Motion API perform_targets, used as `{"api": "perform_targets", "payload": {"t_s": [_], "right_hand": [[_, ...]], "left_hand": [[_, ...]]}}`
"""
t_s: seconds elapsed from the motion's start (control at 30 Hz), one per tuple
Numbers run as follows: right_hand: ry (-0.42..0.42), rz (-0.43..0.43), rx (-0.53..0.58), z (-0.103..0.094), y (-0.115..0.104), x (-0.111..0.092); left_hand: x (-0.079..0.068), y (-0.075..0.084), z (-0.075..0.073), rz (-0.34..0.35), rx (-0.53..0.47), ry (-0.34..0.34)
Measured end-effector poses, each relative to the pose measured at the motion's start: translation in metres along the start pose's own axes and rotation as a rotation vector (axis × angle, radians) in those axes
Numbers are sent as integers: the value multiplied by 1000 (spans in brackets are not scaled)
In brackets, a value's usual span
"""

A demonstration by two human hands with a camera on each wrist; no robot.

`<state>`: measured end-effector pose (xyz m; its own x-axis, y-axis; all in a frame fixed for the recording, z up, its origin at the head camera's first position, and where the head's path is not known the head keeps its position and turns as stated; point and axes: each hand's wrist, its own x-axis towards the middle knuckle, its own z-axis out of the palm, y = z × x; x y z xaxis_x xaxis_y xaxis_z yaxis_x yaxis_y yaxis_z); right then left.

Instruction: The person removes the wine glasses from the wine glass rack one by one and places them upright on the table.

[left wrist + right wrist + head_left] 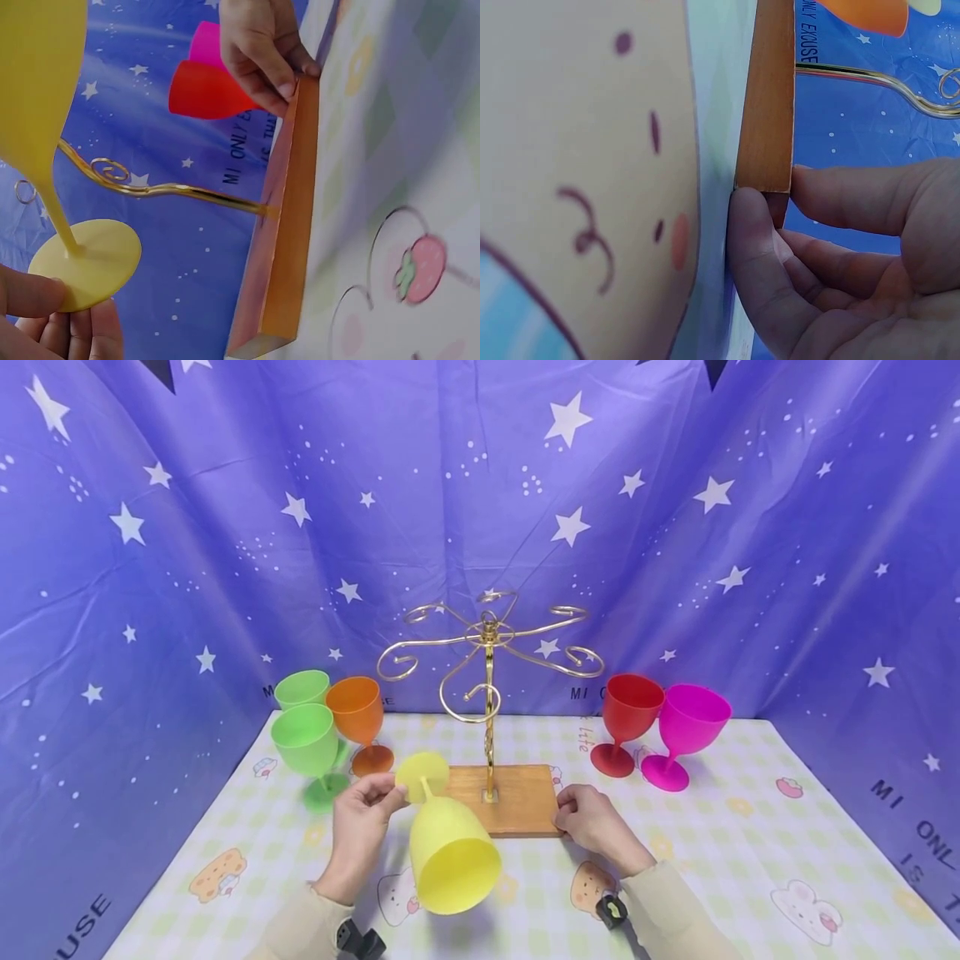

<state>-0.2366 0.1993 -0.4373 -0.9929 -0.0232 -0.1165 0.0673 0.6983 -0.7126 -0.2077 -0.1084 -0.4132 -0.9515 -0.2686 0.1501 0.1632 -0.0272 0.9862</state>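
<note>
A yellow plastic goblet [455, 860] hangs tilted in front of the stand, its mouth facing down and toward me. My left hand [362, 827] pinches the rim of its round foot [97, 262] between thumb and fingers. Behind it rises a gold wire glass rack [489, 693] with several curled arms, none bearing a goblet. The rack's wooden base [525, 802] lies flat on the table, partly hidden by the yellow goblet. With curled fingers, my right hand [596, 827] grips the base's right end near the front corner [765, 184].
Two green goblets [303, 739] and an orange goblet [355, 710] stand upright at the back left. On the back right are a red goblet [632, 710] and a magenta goblet [693, 722]. A checked tablecloth [720, 860] covers the table; a starry blue curtain [450, 460] surrounds it.
</note>
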Motion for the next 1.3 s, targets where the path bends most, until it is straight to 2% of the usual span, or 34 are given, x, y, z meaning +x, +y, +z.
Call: {"api": "perform_targets", "payload": {"t_s": [0.2, 0.5, 0.6, 0.93, 1.13, 1.3], "right_hand": [[0, 0, -2, 0, -1, 0], [-6, 21, 2, -4, -5, -3], [13, -6, -1, -7, -8, -5], [148, -196, 57, -19, -24, -15], [234, -370, 124, -23, -40, -29], [349, -524, 204, -23, -51, -43]], "left_hand": [[-2, -2, 2, -53, -16, -4], [-4, -2, 3, -63, -12, -18], [-5, -3, 3, -71, -17, -16], [-3, -7, 3, -83, -8, -8], [-3, -7, 2, -101, -32, -7], [-2, -7, 2, -111, -36, -5]]}}
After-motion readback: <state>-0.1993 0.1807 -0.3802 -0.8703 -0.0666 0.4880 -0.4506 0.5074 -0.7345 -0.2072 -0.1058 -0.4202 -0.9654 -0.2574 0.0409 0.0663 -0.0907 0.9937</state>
